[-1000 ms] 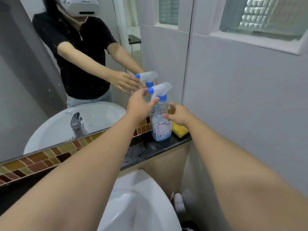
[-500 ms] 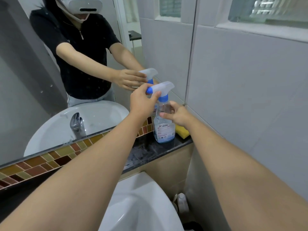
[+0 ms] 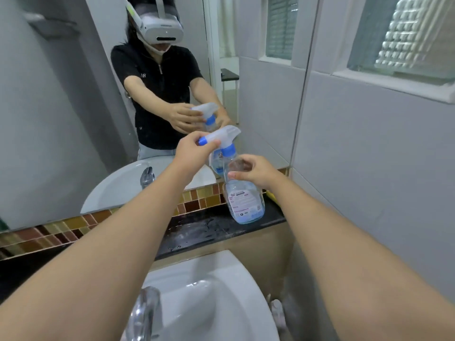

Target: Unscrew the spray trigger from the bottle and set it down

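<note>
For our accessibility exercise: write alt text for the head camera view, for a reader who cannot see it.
A person's left hand pinches the nozzle of a clear spray bottle while the right hand grips its neck; the bottle stands on a dark ledge before a mirror. A white sink and chrome tap lie below.

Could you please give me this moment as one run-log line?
left hand: pinches nozzle of spray bottle | right hand: grips bottle's neck | bottle: upright at black ledge
</note>
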